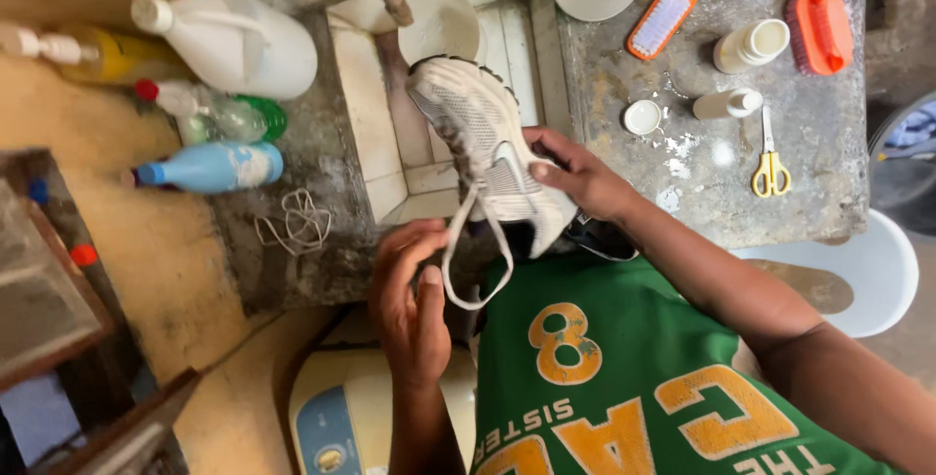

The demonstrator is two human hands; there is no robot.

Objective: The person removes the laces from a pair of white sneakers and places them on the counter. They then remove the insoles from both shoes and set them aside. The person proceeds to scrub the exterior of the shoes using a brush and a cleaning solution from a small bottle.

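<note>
White mesh sneaker [487, 158], sole grimy, lace [466, 251] hanging loose.

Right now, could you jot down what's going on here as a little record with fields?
Right hand: right hand grips the white sneaker by its side, held over the tiled sink
Left hand: left hand fingers pinch the shoelace hanging from the shoe
Loose lace: another lace lies coiled on the ledge
Counter, right: orange brushes, yellow scissors, small white bottles
Ledge, left: white jug, blue bottle
</note>
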